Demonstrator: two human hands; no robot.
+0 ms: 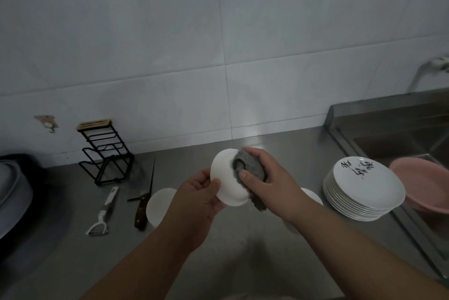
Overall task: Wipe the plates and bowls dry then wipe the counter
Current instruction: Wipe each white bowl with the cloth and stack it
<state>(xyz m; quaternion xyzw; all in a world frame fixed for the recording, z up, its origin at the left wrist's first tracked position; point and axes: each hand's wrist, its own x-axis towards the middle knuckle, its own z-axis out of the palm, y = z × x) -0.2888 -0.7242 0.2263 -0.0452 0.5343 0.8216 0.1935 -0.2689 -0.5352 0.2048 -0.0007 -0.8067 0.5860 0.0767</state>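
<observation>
Left hand [199,192] grips bowl [226,178], right hand [264,173] cloth [250,168]; steel counter [243,246].

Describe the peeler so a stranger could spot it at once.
Start at the black wire rack against the wall on the steel counter. In front of it lies the white peeler, left of the wooden-handled knife. It alone is white and slim, with a forked head toward the viewer.

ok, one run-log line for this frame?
step: drying bowl | left hand: holds white bowl above counter | right hand: presses grey cloth on bowl | plate stack: untouched, right
</observation>
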